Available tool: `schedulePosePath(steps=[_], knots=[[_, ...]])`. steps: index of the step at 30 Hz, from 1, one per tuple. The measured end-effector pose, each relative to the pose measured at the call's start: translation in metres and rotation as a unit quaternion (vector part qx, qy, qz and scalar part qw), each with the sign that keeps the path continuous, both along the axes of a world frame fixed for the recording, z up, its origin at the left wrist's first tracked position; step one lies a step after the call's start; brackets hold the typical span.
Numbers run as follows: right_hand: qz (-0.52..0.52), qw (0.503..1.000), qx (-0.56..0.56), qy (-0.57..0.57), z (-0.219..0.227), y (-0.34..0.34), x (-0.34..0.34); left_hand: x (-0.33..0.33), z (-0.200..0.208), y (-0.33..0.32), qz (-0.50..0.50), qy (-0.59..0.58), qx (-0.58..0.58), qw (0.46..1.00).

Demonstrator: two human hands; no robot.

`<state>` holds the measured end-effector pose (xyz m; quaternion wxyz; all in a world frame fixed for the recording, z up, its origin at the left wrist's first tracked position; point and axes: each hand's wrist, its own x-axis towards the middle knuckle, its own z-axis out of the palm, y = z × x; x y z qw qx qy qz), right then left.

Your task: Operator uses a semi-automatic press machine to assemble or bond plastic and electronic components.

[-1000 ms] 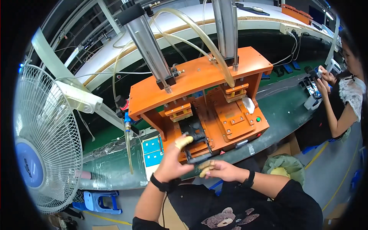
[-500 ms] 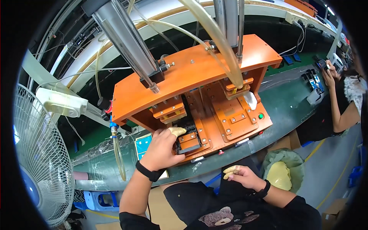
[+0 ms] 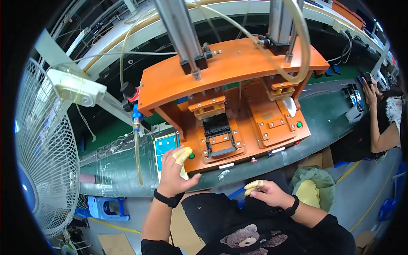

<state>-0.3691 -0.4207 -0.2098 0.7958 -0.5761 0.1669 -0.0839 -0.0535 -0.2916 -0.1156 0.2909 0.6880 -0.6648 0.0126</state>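
Observation:
A black plastic frame (image 3: 217, 124) lies in the left fixture of an orange press (image 3: 238, 57), around a small screwed-down orange block. My left hand (image 3: 173, 172) is off the frame, at the press's front left corner. Its fingers are stretched out, the thumb is apart, and yellow finger cots cover some fingertips. Those fingertips are beside a green button (image 3: 191, 156); whether they touch it I cannot tell. Low over my lap, my right hand (image 3: 270, 194) has its fingers curled toward the thumb, also in yellow cots, with nothing visible in them.
On the press's right fixture (image 3: 272, 121) lies a white piece (image 3: 290, 106). A blue-and-white panel (image 3: 165, 146) sits left of the press. A fan (image 3: 44, 148) stands far left, a lined bin (image 3: 314, 187) at the lower right. Another person's hands (image 3: 370, 91) hold a dark object.
My left hand has let go of the black frame and drawn back left to the green button. The view has shifted, so the press appears farther right. My right hand stays much the same.

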Motion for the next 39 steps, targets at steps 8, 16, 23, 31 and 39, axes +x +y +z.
schedulePosePath(steps=[8,16,23,31,39], knots=[[0.042,0.998,-0.036,-0.002,0.004,0.017,0.037,-0.004,-0.032,0.015,0.044,-0.087,-0.003,0.995],[0.179,0.951,-0.253,-0.003,0.009,0.04,0.1,0.047,-0.092,0.048,0.226,0.061,0.05,0.971],[0.234,0.835,-0.49,-0.094,-0.003,0.064,0.165,0.04,-0.104,0.034,0.273,0.071,0.167,0.945],[0.226,0.793,-0.56,-0.074,-0.016,0.07,0.188,0.045,-0.115,0.033,0.28,0.106,0.095,0.949],[0.225,0.795,-0.562,-0.048,-0.008,0.071,0.19,0.155,-0.136,0.055,0.297,0.32,-0.05,0.898]])
